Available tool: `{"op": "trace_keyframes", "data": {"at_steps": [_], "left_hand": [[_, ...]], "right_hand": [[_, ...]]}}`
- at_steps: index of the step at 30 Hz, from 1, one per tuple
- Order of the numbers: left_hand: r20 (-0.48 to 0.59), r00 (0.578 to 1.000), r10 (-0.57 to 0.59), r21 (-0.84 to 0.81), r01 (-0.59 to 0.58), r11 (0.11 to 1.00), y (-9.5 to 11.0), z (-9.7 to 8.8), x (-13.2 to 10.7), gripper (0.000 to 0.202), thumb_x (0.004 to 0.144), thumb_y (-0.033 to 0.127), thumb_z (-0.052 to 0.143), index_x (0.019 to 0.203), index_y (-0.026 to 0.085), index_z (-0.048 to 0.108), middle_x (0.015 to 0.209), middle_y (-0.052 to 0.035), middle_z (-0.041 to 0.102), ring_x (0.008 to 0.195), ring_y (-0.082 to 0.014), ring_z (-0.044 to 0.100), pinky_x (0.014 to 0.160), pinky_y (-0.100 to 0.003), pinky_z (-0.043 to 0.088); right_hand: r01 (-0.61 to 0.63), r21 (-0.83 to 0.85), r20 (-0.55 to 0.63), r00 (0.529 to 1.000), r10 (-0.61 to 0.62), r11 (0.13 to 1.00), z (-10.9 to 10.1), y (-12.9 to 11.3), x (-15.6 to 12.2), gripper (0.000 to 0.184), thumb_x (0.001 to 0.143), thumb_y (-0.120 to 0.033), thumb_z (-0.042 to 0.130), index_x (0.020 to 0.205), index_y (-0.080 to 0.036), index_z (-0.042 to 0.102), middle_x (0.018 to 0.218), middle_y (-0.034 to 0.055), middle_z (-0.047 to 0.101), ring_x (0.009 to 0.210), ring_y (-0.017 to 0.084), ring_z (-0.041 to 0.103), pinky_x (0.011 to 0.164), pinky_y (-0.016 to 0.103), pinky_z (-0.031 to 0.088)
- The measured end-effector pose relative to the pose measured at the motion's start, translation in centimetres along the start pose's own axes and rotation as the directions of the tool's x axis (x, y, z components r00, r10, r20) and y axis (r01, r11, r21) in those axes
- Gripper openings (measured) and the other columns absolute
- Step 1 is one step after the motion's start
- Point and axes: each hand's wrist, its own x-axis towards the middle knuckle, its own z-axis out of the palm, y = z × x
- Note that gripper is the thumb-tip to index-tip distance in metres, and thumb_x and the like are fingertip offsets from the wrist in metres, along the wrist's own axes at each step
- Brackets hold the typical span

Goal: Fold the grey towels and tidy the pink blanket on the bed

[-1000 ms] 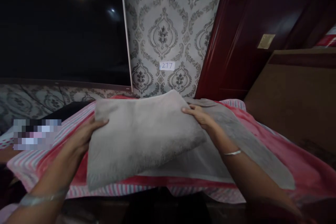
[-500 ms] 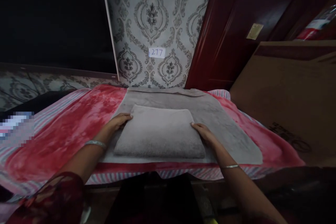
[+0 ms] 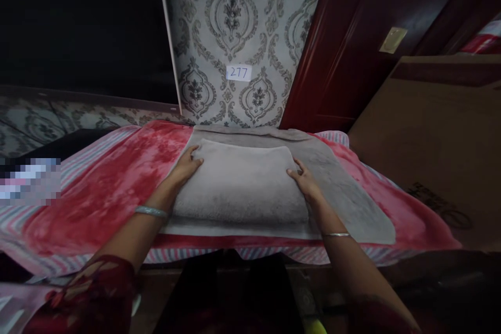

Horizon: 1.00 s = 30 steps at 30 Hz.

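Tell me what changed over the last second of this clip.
The folded grey towel, first held tilted in both hands, now lies on the larger grey towel and has shifted slightly away from the person. The left hand and right hand rest against its sides. The larger towel stayed flat on the red striped blanket.

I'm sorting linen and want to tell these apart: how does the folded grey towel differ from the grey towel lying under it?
The folded grey towel is a thick, layered pad, while the flat grey towel lies spread out and much thinner. The folded grey towel covers less area, and the flat grey towel extends past it on all sides. Both the left hand and right hand rest against the folded grey towel's sides, not on the flat grey towel's exposed part. Both share a soft grey pile.
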Motion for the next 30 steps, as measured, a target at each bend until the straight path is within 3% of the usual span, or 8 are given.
{"op": "trace_keyframes", "data": {"at_steps": [5, 8, 10, 13, 16, 19, 26, 30], "left_hand": [[0.065, 0.998, -0.027, 0.205, 0.013, 0.979, -1.0, -0.3, -0.7, 0.050, 0.080, 0.022, 0.061, 0.129, 0.012, 0.061, 0.115, -0.0131, 0.073, 0.105, -0.0275, 0.070, 0.090, -0.036, 0.055], [0.020, 0.999, 0.040, 0.296, -0.044, 0.954, 0.6, 0.4, -0.7, 0.055, 0.082, 0.024, 0.062, 0.136, 0.013, 0.056, 0.136, -0.0177, 0.063, 0.126, -0.0310, 0.060, 0.105, -0.039, 0.047], [0.092, 0.981, 0.169, 0.410, -0.192, 0.892, 2.8, 2.1, -0.8, 0.058, 0.087, 0.026, 0.058, 0.143, 0.012, 0.050, 0.147, -0.0180, 0.053, 0.139, -0.0289, 0.048, 0.115, -0.038, 0.038], [0.344, 0.872, 0.348, 0.499, -0.483, 0.719, 5.9, 6.1, -2.0, 0.060, 0.095, 0.034, 0.048, 0.149, 0.010, 0.042, 0.158, -0.0178, 0.040, 0.148, -0.0270, 0.034, 0.122, -0.040, 0.028], [0.450, 0.815, 0.366, 0.517, -0.572, 0.637, 6.2, 9.8, -3.8, 0.064, 0.097, 0.041, 0.043, 0.153, 0.011, 0.036, 0.164, -0.0168, 0.029, 0.153, -0.0284, 0.021, 0.125, -0.049, 0.018], [0.495, 0.799, 0.343, 0.522, -0.588, 0.618, 4.5, 11.5, -4.9, 0.065, 0.099, 0.044, 0.037, 0.155, 0.010, 0.033, 0.165, -0.0168, 0.024, 0.155, -0.0277, 0.016, 0.125, -0.053, 0.014], [0.484, 0.797, 0.361, 0.503, -0.591, 0.630, 3.3, 11.7, -4.8, 0.067, 0.100, 0.051, 0.033, 0.156, 0.014, 0.032, 0.166, -0.0147, 0.024, 0.155, -0.0268, 0.017, 0.125, -0.053, 0.016], [0.500, 0.810, 0.305, 0.536, -0.567, 0.626, 3.0, 9.6, -3.1, 0.073, 0.096, 0.060, 0.038, 0.156, 0.019, 0.033, 0.166, -0.0139, 0.022, 0.154, -0.0295, 0.019, 0.124, -0.058, 0.010]], "right_hand": [[-0.071, -0.272, -0.052, 0.997, 0.059, 0.960, 1.0, 1.5, 0.4, 0.056, 0.082, -0.030, 0.059, 0.136, -0.015, 0.058, 0.120, 0.0128, 0.070, 0.112, 0.028, 0.065, 0.096, 0.042, 0.052], [-0.011, -0.409, -0.074, 0.997, -0.021, 0.912, 1.2, -0.2, 0.4, 0.060, 0.084, -0.028, 0.059, 0.142, -0.011, 0.054, 0.131, 0.0177, 0.065, 0.123, 0.031, 0.058, 0.108, 0.046, 0.043], [0.129, -0.580, -0.032, 0.983, -0.181, 0.804, 2.2, -2.6, 0.4, 0.060, 0.090, -0.029, 0.054, 0.146, -0.009, 0.050, 0.143, 0.0199, 0.055, 0.135, 0.031, 0.048, 0.115, 0.044, 0.035], [0.299, -0.736, 0.087, 0.932, -0.353, 0.608, 5.2, -5.5, 0.1, 0.058, 0.099, -0.034, 0.040, 0.152, -0.010, 0.042, 0.157, 0.0178, 0.040, 0.146, 0.030, 0.033, 0.118, 0.045, 0.030], [0.317, -0.801, 0.167, 0.933, -0.319, 0.508, 8.3, -5.6, -0.6, 0.058, 0.102, -0.037, 0.034, 0.155, -0.014, 0.037, 0.162, 0.0147, 0.032, 0.151, 0.031, 0.023, 0.119, 0.052, 0.024], [0.305, -0.833, 0.248, 0.952, -0.182, 0.461, 9.9, -3.6, -1.2, 0.059, 0.103, -0.038, 0.034, 0.157, -0.016, 0.033, 0.164, 0.0124, 0.028, 0.152, 0.028, 0.021, 0.120, 0.051, 0.021], [0.287, -0.845, 0.248, 0.958, -0.144, 0.450, 10.0, -2.0, -1.1, 0.060, 0.103, -0.041, 0.030, 0.158, -0.019, 0.030, 0.166, 0.0103, 0.023, 0.152, 0.026, 0.019, 0.120, 0.050, 0.019], [0.286, -0.844, 0.250, 0.958, -0.139, 0.453, 10.1, -2.1, -1.2, 0.060, 0.103, -0.041, 0.029, 0.158, -0.019, 0.031, 0.166, 0.0102, 0.023, 0.153, 0.026, 0.018, 0.120, 0.050, 0.019]]}}
